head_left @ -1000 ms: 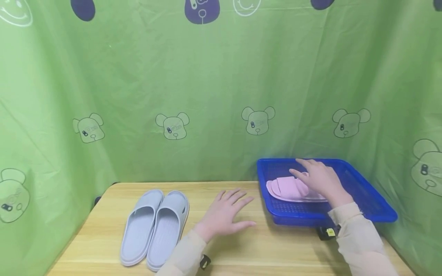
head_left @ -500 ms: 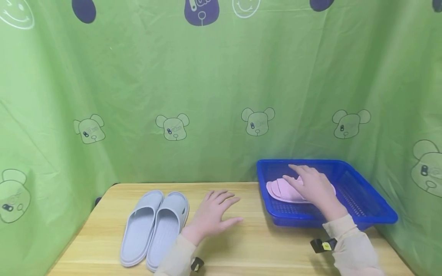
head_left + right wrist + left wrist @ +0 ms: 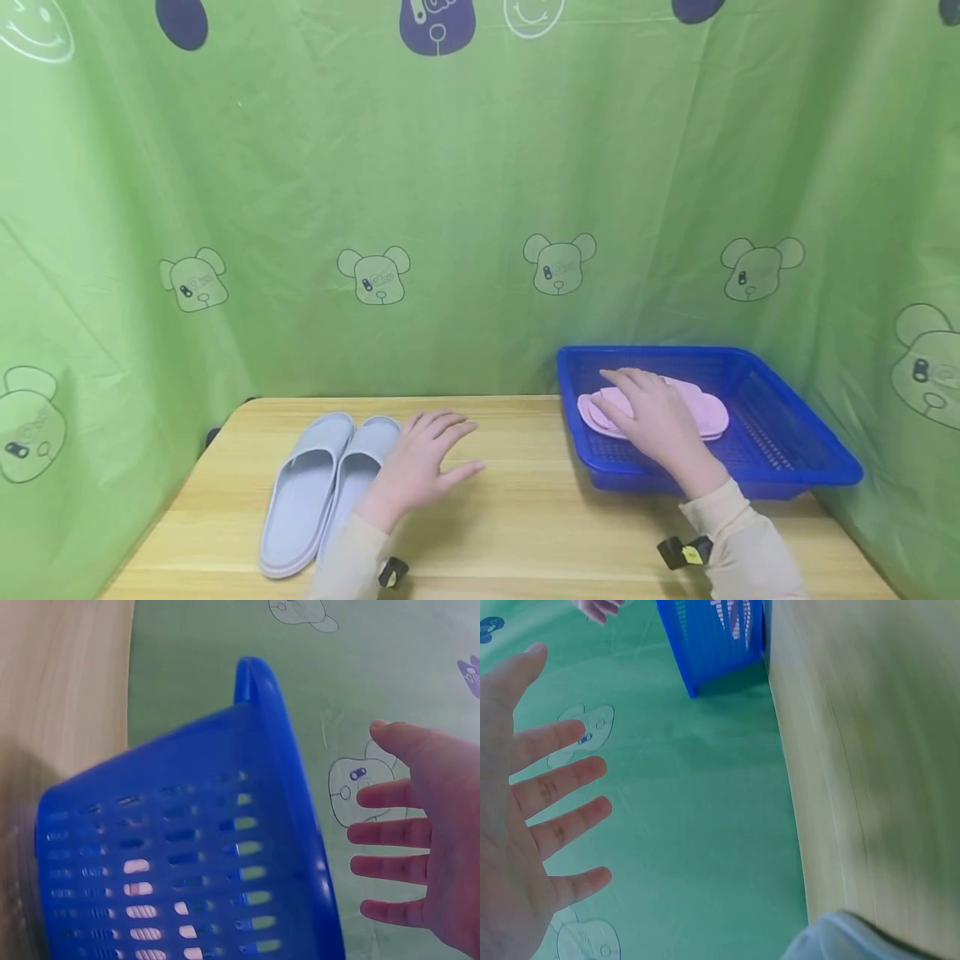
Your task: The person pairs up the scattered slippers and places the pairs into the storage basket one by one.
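My left hand (image 3: 420,462) hovers above the table beside the pair of grey slippers (image 3: 303,504), fingers spread and holding nothing. In the head view it partly covers the right slipper of the pair. Over the blue basket (image 3: 832,458) is my right hand (image 3: 656,421), its fingers extended, with nothing in its grasp. Pink slippers (image 3: 712,414) lie in the basket, partly hidden behind that hand in the head view. The right wrist view shows the right hand (image 3: 450,832) above the rim of the basket (image 3: 187,765), fingers apart.
A wooden table (image 3: 525,533) carries the basket at its back right and the grey slippers at its left. Green curtain (image 3: 465,167) with bear prints encloses the back and both sides. Small black devices (image 3: 684,552) are strapped at both wrists.
Both hands have moved left, the left one toward the grey slippers. The right hand has drifted across the basket, uncovering the right end of the pink slippers. The slippers and basket stay put.
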Demonstrator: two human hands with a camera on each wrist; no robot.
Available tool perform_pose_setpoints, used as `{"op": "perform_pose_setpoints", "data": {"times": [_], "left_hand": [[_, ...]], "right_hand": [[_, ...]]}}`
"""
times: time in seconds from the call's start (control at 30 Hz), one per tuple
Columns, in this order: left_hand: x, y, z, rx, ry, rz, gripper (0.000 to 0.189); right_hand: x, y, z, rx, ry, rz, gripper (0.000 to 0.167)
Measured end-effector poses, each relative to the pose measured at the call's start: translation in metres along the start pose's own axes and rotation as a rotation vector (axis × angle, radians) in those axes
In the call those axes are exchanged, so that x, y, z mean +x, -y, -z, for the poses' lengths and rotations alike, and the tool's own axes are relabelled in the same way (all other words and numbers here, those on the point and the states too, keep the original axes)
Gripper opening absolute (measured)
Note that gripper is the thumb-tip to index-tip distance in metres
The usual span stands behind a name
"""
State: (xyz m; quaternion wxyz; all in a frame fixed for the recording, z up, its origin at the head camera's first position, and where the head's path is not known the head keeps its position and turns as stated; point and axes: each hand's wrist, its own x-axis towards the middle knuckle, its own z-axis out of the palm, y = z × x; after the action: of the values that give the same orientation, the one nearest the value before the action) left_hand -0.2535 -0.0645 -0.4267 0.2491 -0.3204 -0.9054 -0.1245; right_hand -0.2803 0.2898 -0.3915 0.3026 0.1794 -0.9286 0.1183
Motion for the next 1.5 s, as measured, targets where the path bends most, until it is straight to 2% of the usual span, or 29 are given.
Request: {"op": "perform_pose_setpoints", "data": {"times": [0.27,0.47,0.7,0.9,1.23,1.5], "left_hand": [[-0.014,0.017,0.005,0.003,-0.064,-0.014,0.056],[-0.022,0.029,0.007,0.017,-0.082,0.007,0.055],[-0.03,0.04,0.016,0.007,-0.076,0.069,0.053],[-0.036,0.047,0.021,-0.018,-0.074,0.131,0.054],[-0.044,0.065,0.022,-0.022,-0.102,0.171,0.052],[-0.05,0.08,0.023,-0.018,-0.094,0.214,0.052]], "right_hand": [[-0.003,0.014,-0.008,0.015,0.015,0.005,0.046],[-0.004,0.024,-0.016,0.029,-0.062,0.091,0.046],[-0.006,0.038,-0.028,0.012,-0.119,0.228,0.047],[-0.008,0.049,-0.035,0.0,-0.089,0.257,0.049],[-0.009,0.069,-0.045,0.016,-0.031,0.284,0.051],[-0.008,0.087,-0.057,0.054,-0.04,0.332,0.05]]}}
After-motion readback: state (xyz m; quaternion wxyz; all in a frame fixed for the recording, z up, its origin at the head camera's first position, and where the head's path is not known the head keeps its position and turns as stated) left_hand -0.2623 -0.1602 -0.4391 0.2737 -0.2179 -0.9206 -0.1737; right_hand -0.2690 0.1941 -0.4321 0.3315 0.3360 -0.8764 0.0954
